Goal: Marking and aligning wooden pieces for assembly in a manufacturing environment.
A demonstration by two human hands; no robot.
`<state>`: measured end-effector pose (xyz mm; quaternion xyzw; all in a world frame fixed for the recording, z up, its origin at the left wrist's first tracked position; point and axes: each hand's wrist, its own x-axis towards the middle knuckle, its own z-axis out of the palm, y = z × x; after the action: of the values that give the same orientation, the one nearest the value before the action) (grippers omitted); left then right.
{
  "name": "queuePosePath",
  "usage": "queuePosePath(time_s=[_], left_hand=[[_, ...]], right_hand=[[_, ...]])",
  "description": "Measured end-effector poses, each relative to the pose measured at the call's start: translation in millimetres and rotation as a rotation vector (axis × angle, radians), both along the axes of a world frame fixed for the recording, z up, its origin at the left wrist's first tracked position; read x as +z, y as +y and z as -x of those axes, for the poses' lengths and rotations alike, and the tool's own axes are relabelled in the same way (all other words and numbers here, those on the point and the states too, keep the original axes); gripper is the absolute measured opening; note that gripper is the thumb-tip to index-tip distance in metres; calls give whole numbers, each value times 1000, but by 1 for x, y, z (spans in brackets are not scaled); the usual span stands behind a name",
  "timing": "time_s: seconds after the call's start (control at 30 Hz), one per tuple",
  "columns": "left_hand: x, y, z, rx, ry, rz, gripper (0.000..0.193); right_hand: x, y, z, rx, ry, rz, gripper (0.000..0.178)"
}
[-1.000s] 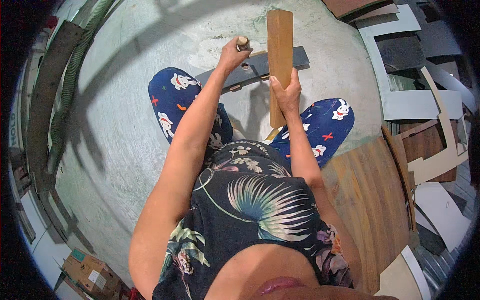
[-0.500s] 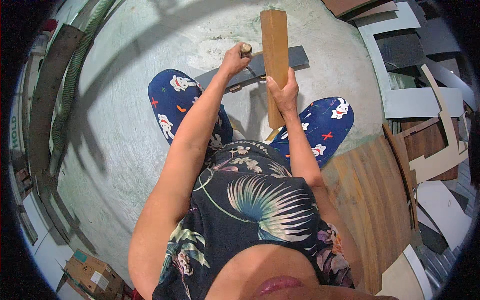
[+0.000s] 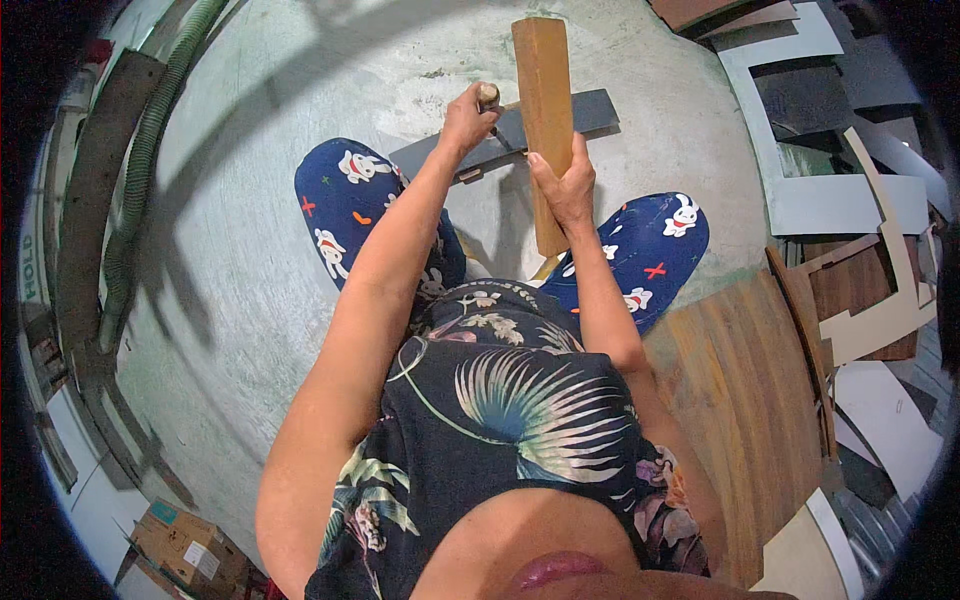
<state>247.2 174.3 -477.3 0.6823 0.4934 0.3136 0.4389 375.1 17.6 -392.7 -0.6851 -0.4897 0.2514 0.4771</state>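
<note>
My left hand (image 3: 468, 122) is closed around a chisel (image 3: 488, 94), its round pale handle end showing above my fingers. The chisel's dark shaft slants down toward a dark grey board (image 3: 592, 112) lying on the floor between my knees. Whether its tip touches the board I cannot tell. A small pale notch (image 3: 468, 176) shows at the board's near edge. My right hand (image 3: 567, 192) grips the lower part of a long brown wooden block (image 3: 543, 85), thumb on its face. The block stands over the board and hides part of it, just right of the chisel.
Around me is a concrete floor (image 3: 240, 250). Cut sheets and board offcuts (image 3: 850, 205) lie piled at the right, beside a brown wood-grain panel (image 3: 735, 400). On the left run a green ribbed hose (image 3: 135, 190) and a dark plank (image 3: 90, 220). A cardboard box (image 3: 190, 550) sits lower left.
The top of the wooden block has shifted slightly left, closer to the chisel. My left hand and the chisel have moved a little left, and more of the shaft shows.
</note>
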Motion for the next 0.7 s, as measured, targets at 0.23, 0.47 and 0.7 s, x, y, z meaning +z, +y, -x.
queuePosePath(time_s=[0.23,0.47,0.7], left_hand=[[-3,-2,-5,25,38,8,54],[-22,4,-6,63,18,-86,39],[-17,0,-6,50,15,-74,38]], right_hand=[[1,-1,0,7,-33,-16,51],[6,0,2,4,-38,-25,49],[5,0,1,-6,-35,-15,49]])
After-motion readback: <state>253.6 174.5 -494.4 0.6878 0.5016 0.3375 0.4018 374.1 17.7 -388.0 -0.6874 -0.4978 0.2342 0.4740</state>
